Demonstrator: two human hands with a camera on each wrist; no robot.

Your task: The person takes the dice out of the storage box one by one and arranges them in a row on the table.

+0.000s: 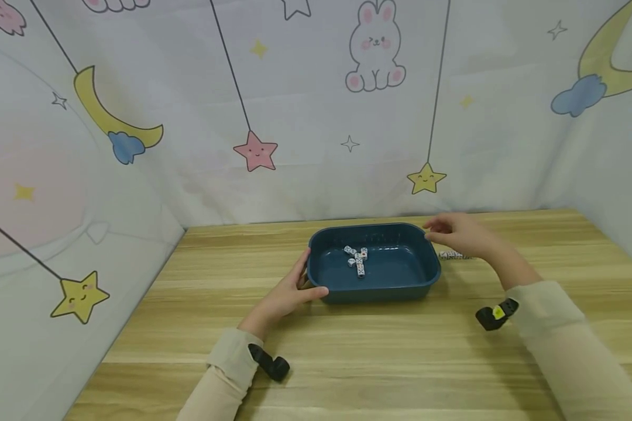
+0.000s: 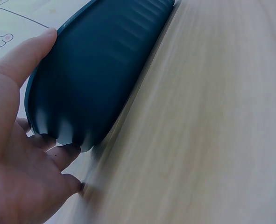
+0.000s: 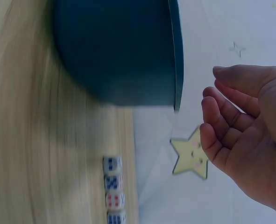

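Note:
A dark blue rectangular baking dish (image 1: 379,293) sits on the table, with several white dice (image 1: 360,264) in a loose cluster on the left half of its floor. My left hand (image 1: 289,295) grips the dish's left end, thumb at the near rim and fingers against the end wall. In the left wrist view, the thumb (image 2: 39,44) reaches the rim. My right hand (image 1: 460,235) is raised by the dish's far right corner, fingers loosely bent and nothing showing in them. Below it, a row of dice (image 3: 113,191) with blue and red pips lies on the table, partly hidden in the head view.
The wooden table (image 1: 358,362) ends at the back against a white curtain (image 1: 316,105) printed with stars, moons and a rabbit. Curtain also hangs along the left and right sides. A small black camera (image 1: 271,363) is strapped to each wrist.

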